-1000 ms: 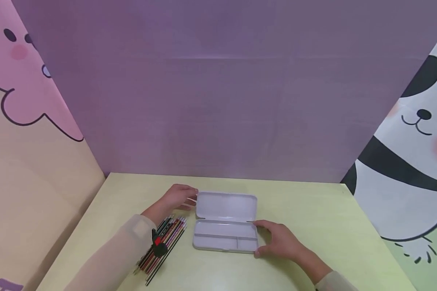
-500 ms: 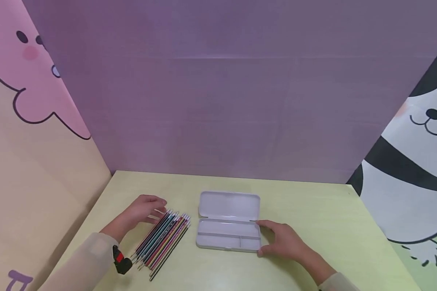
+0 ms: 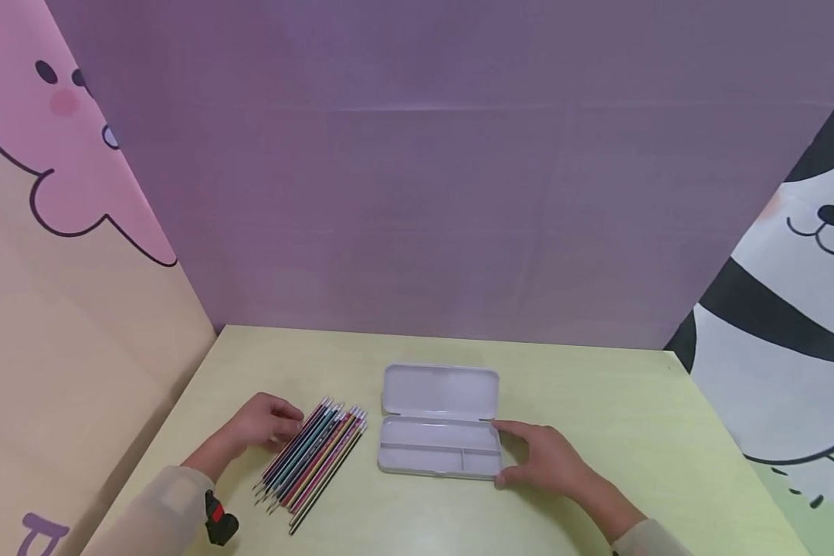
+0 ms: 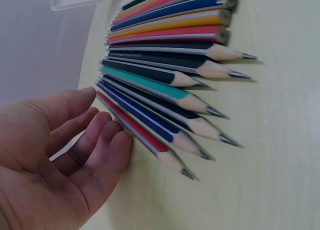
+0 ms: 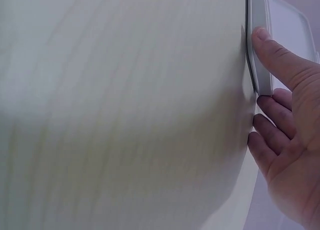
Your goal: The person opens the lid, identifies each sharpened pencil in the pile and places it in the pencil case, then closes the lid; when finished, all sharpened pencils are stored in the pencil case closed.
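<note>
"White, the open case [image 3: 422, 460] lies on the table [image 3: 591, 394]; what do we see holding it?"

"The right hand [image 3: 547, 462], thumb and forefinger spanning its right end."

"And the left hand [image 3: 266, 422]?"

"Relaxed, fingers loosely bent, just beside the red pencil [image 4: 145, 132] edging the slanted row of pencils [image 3: 314, 457] we see left of the case."

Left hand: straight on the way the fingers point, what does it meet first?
Likely the leftmost pencil, red and silver, then the other pencils. The left hand has its fingertips right by that first one; whether they touch it is unclear.
</note>
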Available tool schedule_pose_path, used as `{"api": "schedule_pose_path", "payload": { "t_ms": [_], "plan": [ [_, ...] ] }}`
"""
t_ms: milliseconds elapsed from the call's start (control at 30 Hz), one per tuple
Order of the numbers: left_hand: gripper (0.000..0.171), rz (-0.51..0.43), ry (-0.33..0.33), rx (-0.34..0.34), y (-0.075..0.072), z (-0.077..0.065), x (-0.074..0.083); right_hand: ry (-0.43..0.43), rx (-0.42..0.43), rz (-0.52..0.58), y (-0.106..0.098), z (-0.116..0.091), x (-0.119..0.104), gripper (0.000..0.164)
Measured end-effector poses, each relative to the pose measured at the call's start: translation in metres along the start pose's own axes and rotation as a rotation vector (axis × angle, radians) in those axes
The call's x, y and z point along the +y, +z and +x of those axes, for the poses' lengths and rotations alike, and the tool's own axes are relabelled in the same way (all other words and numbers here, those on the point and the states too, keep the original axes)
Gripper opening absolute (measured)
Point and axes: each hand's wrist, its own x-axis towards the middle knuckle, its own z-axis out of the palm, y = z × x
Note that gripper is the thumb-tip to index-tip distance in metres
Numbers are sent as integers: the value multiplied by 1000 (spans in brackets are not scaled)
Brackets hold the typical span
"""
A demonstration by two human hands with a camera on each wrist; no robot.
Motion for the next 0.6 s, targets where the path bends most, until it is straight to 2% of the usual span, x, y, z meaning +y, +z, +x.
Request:
{"api": "schedule_pose_path", "payload": {
  "t_ms": [200, 400, 600],
  "plan": [
    [27, 50, 16, 23, 4, 0, -2, -18, -1, -5, 0, 1, 2, 89],
    [19, 123, 40, 55, 9, 1, 0, -17, -5, -8, 0, 1, 2, 90],
    [12, 161, 35, 70, 11, 2, 3, -30, -11, -36, -1, 4, 3, 89]
  ]
}}
